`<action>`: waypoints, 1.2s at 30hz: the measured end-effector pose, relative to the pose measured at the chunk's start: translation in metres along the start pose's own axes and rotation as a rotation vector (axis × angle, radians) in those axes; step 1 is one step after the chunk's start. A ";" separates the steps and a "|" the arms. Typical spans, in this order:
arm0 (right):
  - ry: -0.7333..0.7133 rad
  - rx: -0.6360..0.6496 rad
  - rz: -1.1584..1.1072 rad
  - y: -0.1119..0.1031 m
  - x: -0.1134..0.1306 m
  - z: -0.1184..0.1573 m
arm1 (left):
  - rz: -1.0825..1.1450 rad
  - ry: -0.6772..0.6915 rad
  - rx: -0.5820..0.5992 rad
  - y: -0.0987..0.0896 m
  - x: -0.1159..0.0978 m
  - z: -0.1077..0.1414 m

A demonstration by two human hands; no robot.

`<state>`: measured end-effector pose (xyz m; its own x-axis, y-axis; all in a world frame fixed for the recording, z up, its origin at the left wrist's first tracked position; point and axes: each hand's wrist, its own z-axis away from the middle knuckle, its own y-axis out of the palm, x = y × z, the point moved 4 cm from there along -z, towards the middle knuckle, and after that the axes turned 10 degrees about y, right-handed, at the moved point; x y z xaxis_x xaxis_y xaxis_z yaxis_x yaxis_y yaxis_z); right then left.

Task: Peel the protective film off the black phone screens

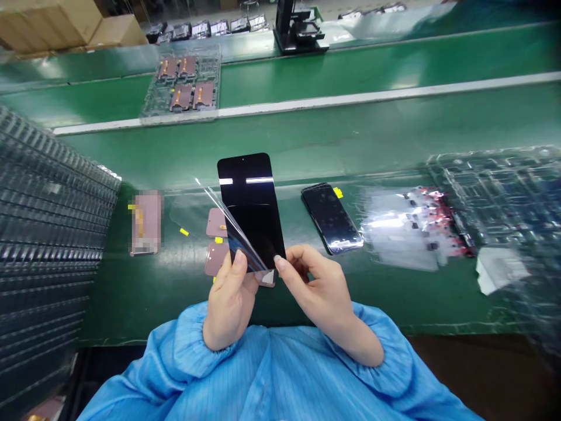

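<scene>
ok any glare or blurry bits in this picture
Head view: pale glare bands across the held black screen; head view: bright reflections on the clear plastic bags; head view: pink panel partly pixelated; head view: tray stack soft toward the edge.

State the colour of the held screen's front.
The screen is glossy black in front, with pale reflections; the head view shows it.

Black panel (260, 213) in left grip (231, 298), right grip (323, 286) at lower corner, clear film (235, 223) askew
</scene>
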<state>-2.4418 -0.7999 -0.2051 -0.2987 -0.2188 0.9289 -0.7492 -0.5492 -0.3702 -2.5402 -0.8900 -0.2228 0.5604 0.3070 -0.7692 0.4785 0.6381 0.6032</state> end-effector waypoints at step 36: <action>0.005 0.068 -0.127 -0.005 0.002 0.002 | 0.004 -0.035 0.036 -0.004 0.002 -0.001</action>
<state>-2.4377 -0.7994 -0.2020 -0.2070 -0.1402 0.9682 -0.7396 -0.6254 -0.2487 -2.5418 -0.8918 -0.2269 0.5851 0.2845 -0.7594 0.4996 0.6112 0.6139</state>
